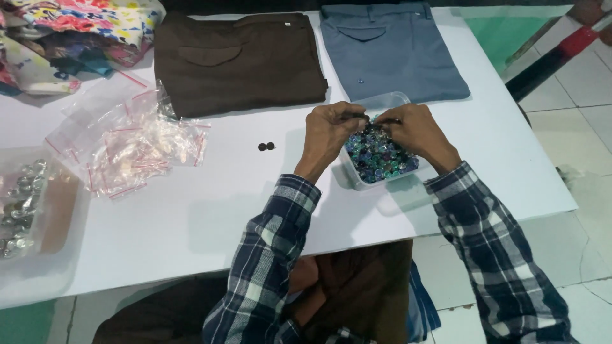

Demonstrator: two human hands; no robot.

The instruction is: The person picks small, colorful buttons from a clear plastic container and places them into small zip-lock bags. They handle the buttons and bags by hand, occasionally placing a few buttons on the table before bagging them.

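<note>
both hands meet directly above the clear plastic tub (396, 100) of buttons (379, 156), so the tub lies straight below the fingertips, its long side running away from the person toward the blue-grey folded garment (392, 51). the left hand (328, 130) and right hand (414, 130) are about equally near it, knuckles up, fingers curled in and pressed together at the tips; they seem to pinch something small and dark between them, too small to tell what. the buttons are small, round and glossy, in blues, greens and purples, heaped loosely. two dark round buttons (266, 146) lie apart on the smooth white table (191, 210), to the left of the left hand. further left sits a crinkled heap of clear zip bags (127, 143) with red strips, and beyond them a brown folded garment (239, 60) of matte cloth
</note>
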